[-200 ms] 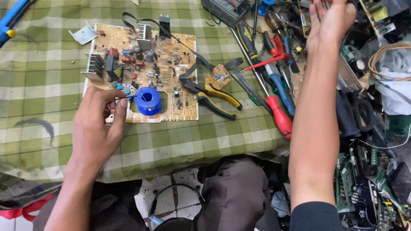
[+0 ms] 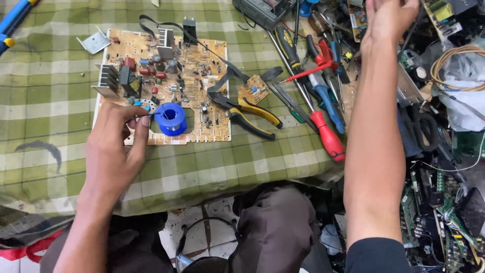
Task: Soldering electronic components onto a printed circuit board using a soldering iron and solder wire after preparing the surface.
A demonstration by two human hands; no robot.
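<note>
Two bare hands work over a green checked cloth (image 2: 45,106). On the left, the left hand (image 2: 113,146) rests at the near edge of a tan circuit board (image 2: 202,60), fingers pinched on a thin wire end just beside a blue spool of solder (image 2: 171,119) standing on the board. Yellow-handled pliers (image 2: 252,117) lie to the right of the board, then red and blue screwdrivers (image 2: 323,108). Farthest right, the right hand (image 2: 389,20) reaches into the tool clutter at the top edge; whether it is open or gripping something cannot be told.
</note>
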